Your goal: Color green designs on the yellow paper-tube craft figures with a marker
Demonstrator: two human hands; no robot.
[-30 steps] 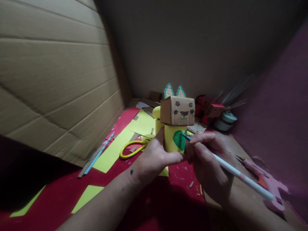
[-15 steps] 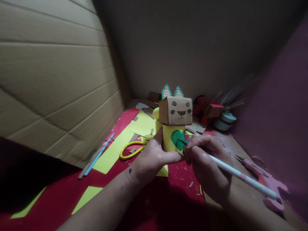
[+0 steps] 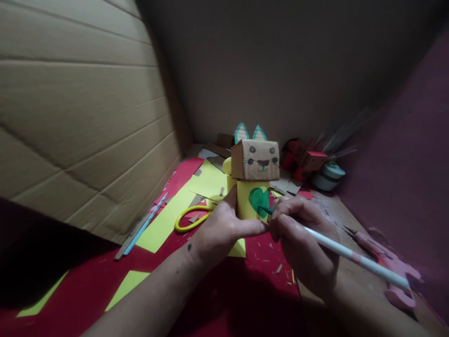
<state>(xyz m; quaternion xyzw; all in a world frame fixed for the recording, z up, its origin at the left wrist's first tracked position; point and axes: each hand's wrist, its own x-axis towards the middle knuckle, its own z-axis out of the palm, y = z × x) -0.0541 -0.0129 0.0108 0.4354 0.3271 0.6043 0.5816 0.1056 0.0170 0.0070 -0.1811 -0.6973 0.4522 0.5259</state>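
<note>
A paper cat figure (image 3: 261, 160) stands upright in front of me. Its head is a cardboard box with a drawn face and two ears edged in teal, on a yellow paper tube body. My left hand (image 3: 224, 224) is wrapped round the lower body, thumb across the front. A green heart (image 3: 257, 201) marks the yellow body. Between the fingers of my right hand (image 3: 303, 234) is a white felt-tip pen (image 3: 354, 256), its green tip touching the lower part of the heart. Yellow-handled scissors (image 3: 191, 219) lie left of my left hand, their blades mostly hidden.
Yellow paper (image 3: 159, 227), small scraps and a blue patterned stick (image 3: 145, 225) lie on the red surface (image 3: 217, 299). A pink tool (image 3: 389, 267) rests at right. Behind are a teal container (image 3: 329, 177) and a red figure (image 3: 312, 161). A cardboard panel (image 3: 80, 107) rises at left.
The pen tip has moved slightly down and left on the heart, and the pen's back end has dropped a little. The cat's head has shifted slightly up and left.
</note>
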